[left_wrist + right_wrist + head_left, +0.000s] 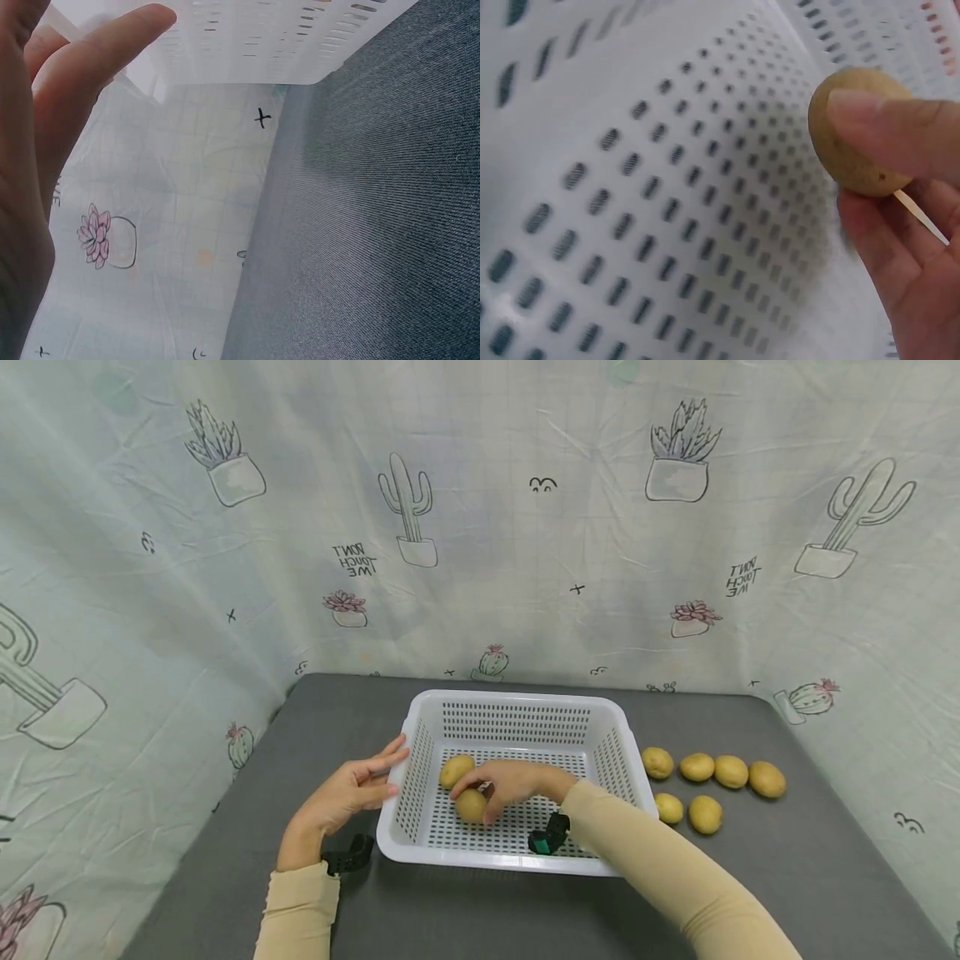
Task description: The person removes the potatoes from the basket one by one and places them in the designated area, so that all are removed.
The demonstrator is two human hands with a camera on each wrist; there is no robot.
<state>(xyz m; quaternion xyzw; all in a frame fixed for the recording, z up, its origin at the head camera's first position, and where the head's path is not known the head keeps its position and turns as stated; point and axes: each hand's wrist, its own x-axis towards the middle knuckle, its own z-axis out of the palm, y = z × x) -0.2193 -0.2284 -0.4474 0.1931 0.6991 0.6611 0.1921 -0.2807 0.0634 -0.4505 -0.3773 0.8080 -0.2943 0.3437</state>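
Note:
A white perforated plastic basket stands on the grey tabletop. Inside it, my right hand grips a potato between thumb and fingers. The right wrist view shows this potato over the basket floor, the thumb pressed across its side. A second potato lies in the basket just behind the held one, beside my fingertips. My left hand is at the basket's left side, its fingers fairly straight with the tips right at the rim. In the left wrist view, one straight finger points along the basket wall.
To the right of the basket, several potatoes lie on the table: a back row with a potato in it, and a nearer potato by another close to the basket wall. A printed cactus curtain hangs behind and at both sides.

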